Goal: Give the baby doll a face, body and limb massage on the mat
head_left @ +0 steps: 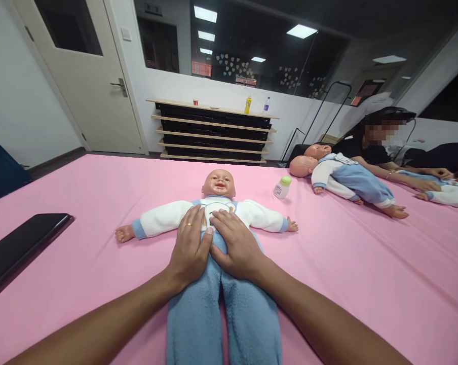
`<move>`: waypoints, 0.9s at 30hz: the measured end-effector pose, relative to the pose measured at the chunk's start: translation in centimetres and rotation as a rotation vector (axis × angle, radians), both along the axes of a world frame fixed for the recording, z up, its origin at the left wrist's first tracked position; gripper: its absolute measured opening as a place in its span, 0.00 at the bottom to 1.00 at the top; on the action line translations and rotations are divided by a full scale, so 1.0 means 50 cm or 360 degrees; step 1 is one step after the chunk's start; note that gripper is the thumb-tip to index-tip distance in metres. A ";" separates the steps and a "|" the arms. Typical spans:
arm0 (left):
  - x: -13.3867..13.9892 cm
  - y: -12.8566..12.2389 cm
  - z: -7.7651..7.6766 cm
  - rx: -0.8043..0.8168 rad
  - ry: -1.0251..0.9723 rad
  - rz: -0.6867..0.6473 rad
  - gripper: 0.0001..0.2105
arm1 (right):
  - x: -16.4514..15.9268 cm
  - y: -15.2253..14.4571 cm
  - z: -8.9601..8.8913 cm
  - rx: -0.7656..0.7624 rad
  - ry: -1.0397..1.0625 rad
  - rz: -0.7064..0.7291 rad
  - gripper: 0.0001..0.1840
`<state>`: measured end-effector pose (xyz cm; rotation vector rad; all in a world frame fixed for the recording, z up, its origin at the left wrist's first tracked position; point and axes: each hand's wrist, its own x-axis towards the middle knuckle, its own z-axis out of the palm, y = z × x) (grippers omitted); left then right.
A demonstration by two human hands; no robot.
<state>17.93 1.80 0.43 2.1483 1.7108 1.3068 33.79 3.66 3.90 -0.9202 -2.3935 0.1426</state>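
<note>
A baby doll (219, 183) lies on its back on the pink table cover (350, 284), head away from me and arms spread to the sides. It wears a white top with light blue cuffs and blue fleece trousers (252, 319). My left hand (191, 248), with a gold ring on one finger, rests flat on the doll's belly and chest. Beside it my right hand (236, 243) lies flat on the other half of the torso, fingers stretched out. The thumbs are close together. Part of the printed front of the top is hidden under both hands.
A white bottle with a green cap (282, 187) stands right of the doll's head. At the left edge lies a black phone-like object (24, 248). Dressed dolls (339, 172) lie back right, near a co-worker (369, 137) whose hands touch another doll (453, 195). Behind stands a shelf (214, 121).
</note>
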 end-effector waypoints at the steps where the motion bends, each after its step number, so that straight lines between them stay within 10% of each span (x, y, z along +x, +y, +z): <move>1: 0.001 -0.003 0.003 0.0038 0.0027 -0.0021 0.25 | 0.000 0.001 0.000 -0.0018 -0.0011 -0.0023 0.32; 18: -0.009 -0.006 0.031 -0.0007 0.0357 -0.0494 0.20 | -0.002 -0.005 -0.024 -0.0165 -0.0073 -0.0486 0.47; 27: -0.007 0.018 0.018 -0.0263 0.0109 -0.0296 0.21 | -0.003 -0.012 -0.018 0.0159 0.0087 -0.0207 0.38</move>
